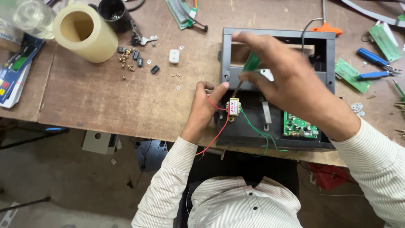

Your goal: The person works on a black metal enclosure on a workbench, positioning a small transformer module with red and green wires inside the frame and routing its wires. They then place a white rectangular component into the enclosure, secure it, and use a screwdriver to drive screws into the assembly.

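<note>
Your right hand (291,80) grips a green-handled screwdriver (252,63), its tip down at the small boxy transformer (233,107) that your left hand (206,105) pinches steady at the front left of the black plastic housing (278,36); keep the shaft upright and the red wire (217,135) and green wire (257,131) clear, brass screws (125,59) lying scattered on the worn wooden bench (105,97)

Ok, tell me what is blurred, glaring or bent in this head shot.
Head view: the right hand and the green-handled screwdriver it grips are smeared by motion; the left hand and the small transformer are sharper. The clear plastic bottle at top left shows pale glare. Light is soft and even, shadows faint. The wooden table edges bow slightly, a wide-lens effect.
</note>
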